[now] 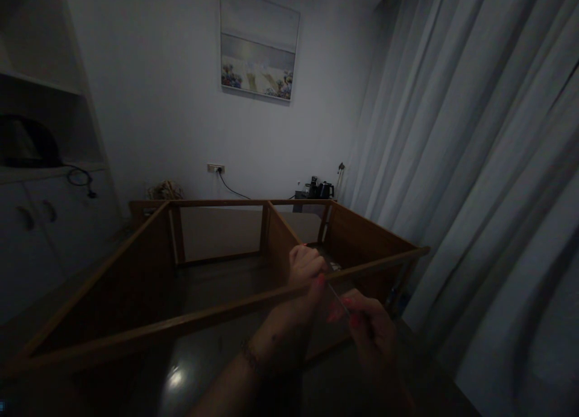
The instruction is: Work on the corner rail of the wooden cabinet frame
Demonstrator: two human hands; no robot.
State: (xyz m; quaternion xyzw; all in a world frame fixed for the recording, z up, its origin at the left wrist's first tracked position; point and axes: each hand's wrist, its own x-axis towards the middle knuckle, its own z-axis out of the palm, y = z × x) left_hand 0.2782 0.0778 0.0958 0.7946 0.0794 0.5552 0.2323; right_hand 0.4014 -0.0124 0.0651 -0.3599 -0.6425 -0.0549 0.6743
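A brown wooden frame [217, 311] with an upright divider panel [284, 230] stretches across the view in front of me. My left hand [305, 278] is closed over its near rail by the divider, fingers on the far side and thumb on the near side. Just to the right, my right hand [368, 323] pinches a thin metal rod [338, 299], perhaps a hex key; the dim light hides its exact kind. The rod's far end points at the rail beside my left thumb. Whether it touches the wood, I cannot tell.
Long grey curtains [452, 163] hang close on the right. Against the back wall are a coffee maker [313, 186] and a dark jug [324, 190]. On the left, a kettle [27, 140] stands on a white cabinet [58, 224]. A cable [233, 190] runs down from the wall socket [216, 168].
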